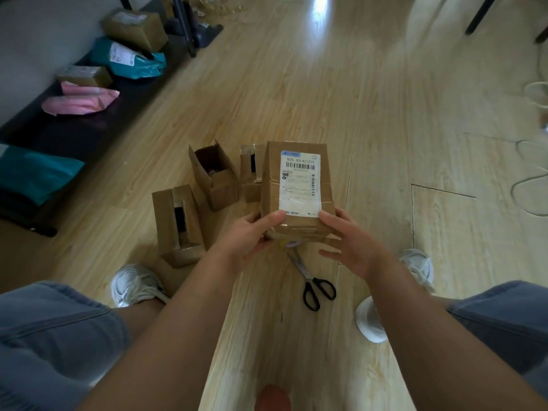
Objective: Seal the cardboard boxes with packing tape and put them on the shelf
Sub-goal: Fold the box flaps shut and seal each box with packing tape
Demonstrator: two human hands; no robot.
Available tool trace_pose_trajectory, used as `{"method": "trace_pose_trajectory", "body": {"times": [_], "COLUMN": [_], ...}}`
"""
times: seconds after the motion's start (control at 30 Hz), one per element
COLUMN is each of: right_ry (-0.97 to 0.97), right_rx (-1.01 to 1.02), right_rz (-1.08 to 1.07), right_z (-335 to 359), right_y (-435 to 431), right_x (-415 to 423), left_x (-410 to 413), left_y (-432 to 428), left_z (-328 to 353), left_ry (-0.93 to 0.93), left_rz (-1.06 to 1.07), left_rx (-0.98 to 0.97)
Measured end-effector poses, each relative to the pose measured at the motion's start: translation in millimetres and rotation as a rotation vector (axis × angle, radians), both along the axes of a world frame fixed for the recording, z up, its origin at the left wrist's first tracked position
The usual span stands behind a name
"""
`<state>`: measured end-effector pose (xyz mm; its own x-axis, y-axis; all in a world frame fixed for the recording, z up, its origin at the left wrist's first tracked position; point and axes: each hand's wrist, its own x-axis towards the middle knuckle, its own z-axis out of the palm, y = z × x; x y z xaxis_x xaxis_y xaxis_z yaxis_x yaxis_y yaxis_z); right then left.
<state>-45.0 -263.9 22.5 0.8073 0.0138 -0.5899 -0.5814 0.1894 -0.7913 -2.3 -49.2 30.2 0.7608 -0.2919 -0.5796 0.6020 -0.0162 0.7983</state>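
A closed cardboard box (298, 221) with a white shipping label is held above the wooden floor in front of me. My left hand (249, 238) grips its near left corner, thumb on top. My right hand (350, 241) holds the near right corner, thumb on top, fingers spread below. Three open cardboard boxes stand on the floor behind it: one at the left (178, 223), one in the middle (216, 176), one partly hidden by the held box (252, 170). A roll of tape (370, 318) lies on the floor by my right forearm.
Black-handled scissors (314, 283) lie on the floor under the held box. A low dark shelf (74, 132) along the left wall carries cardboard boxes (135, 29), teal bags (130, 59) and a pink bag (80, 99). Cables (530, 173) trail at the right. My white shoes flank the scissors.
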Motion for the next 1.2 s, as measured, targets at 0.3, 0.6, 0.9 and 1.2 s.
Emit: {"method": "trace_pose_trajectory", "body": {"times": [0.3, 0.6, 0.9, 1.2], "right_ry": [0.018, 0.132, 0.254, 0.327], "right_rx": [0.076, -0.066, -0.117, -0.412], "right_rz": [-0.397, -0.563, -0.573, -0.608], "right_z": [-2, -40, -90, -88], "right_y": [-54, -116, -140, -123], "right_x": [29, 79, 122, 123], "left_x": [38, 92, 136, 128], "left_y": [-83, -138, -135, -90], "left_z": [1, -38, -81, -76], "left_ry": [-0.045, -0.374, -0.481, -0.256], "left_rz": [-0.123, -0.109, 0.015, 0.188], "left_rx": [0.161, 0.467, 0.587, 0.475]}}
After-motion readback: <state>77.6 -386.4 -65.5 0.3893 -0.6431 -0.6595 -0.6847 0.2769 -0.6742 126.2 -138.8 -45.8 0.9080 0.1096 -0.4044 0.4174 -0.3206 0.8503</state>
